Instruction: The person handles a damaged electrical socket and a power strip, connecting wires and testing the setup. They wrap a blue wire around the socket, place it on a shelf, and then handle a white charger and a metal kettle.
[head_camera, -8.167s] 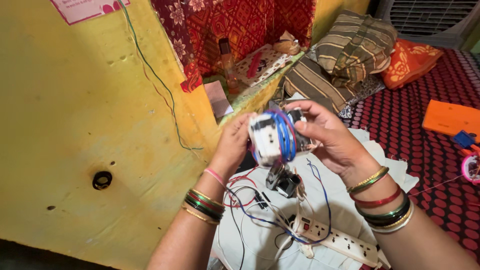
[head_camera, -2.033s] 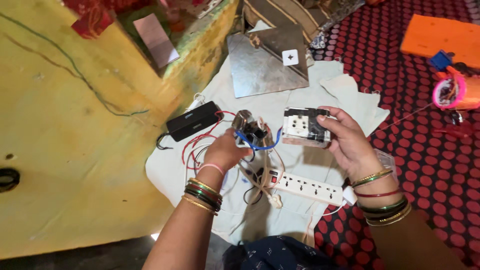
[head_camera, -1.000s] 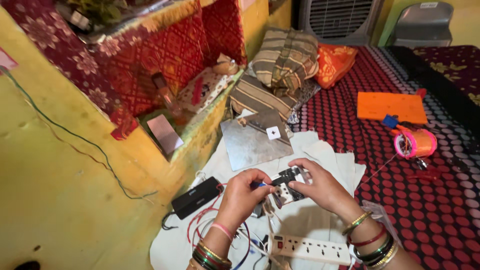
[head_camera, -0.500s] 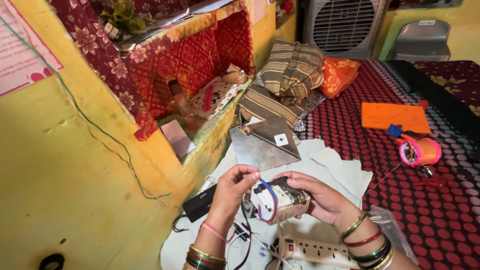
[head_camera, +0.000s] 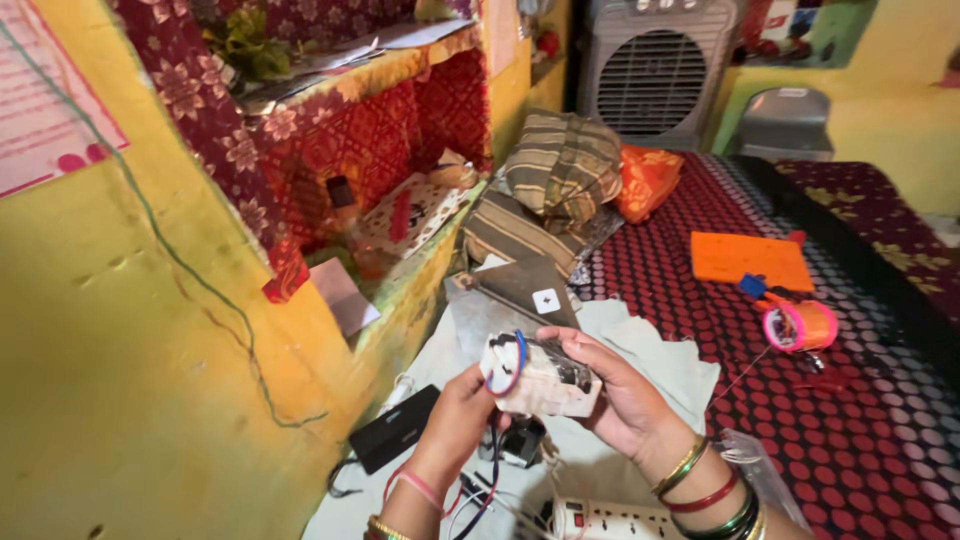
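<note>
Held item: a white plastic switch-and-socket unit (head_camera: 540, 378) with red and blue wires looped over its near end, raised above the white cloth sheet (head_camera: 650, 350) spread on the floor.

Left hand (head_camera: 455, 420): closed on the unit's left end, thumb and fingers pinching beside the wire loop. Pink and gold bangles sit at the wrist.

Right hand (head_camera: 625, 400): cupped beneath and behind the unit, fingers wrapped over its far edge, gripping it. Gold, red and green bangles sit at the wrist.

Below the hands: a dangling bunch of red, blue and black wires (head_camera: 485, 490); a white multi-socket extension strip (head_camera: 610, 520) lying on the cloth near the right wrist; a flat black rectangular box (head_camera: 395, 440) just left of the left wrist.

Beyond the hands: a grey metal plate with a small white square (head_camera: 510, 300), leaning upright on the cloth.

Right side, on the red dotted floor mat (head_camera: 850, 430): an orange flat board (head_camera: 750, 260) and a pink-rimmed spool of orange thread (head_camera: 800, 325), well apart from the hands.

Background: striped folded bedding (head_camera: 560, 170), an orange cushion (head_camera: 648, 180), a grey air cooler (head_camera: 655, 70), and a yellow wall (head_camera: 130, 380) on the left.
</note>
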